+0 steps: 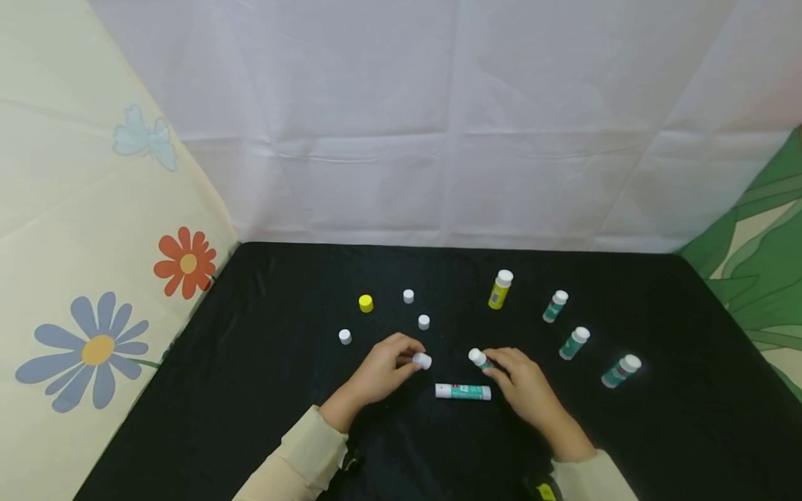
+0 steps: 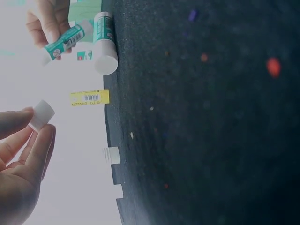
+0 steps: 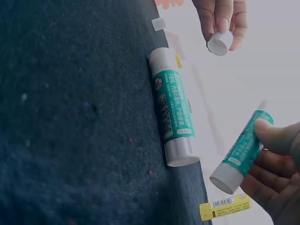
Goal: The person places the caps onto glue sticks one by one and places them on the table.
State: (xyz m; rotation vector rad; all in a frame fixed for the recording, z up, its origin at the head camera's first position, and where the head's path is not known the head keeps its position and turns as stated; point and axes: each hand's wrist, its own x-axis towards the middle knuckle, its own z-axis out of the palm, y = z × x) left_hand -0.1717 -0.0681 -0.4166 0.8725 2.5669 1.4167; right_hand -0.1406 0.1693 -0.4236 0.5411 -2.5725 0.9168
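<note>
Left hand (image 1: 385,369) pinches 1 cap (image 1: 422,361), right hand (image 1: 521,383) grips 1 uncapped stick (image 3: 243,146); 1 lying stick (image 1: 463,392) seems still capped; from it, 4 loose caps (image 1: 366,304), 10–11 o'clock, and 4 upright sticks (image 1: 500,291), 1–3 o'clock, look done.

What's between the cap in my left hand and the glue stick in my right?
In the head view, only bare cloth shows between cap and held stick; another stick lies nearer you.

Small white words (image 3: 177,96), too blurry to read
They are on the lying green tube (image 3: 171,105), with a round sign (image 3: 159,83). The yellow tube (image 1: 499,292), toward the black table (image 1: 282,292)'s back edge, has a barcode (image 2: 91,98).
</note>
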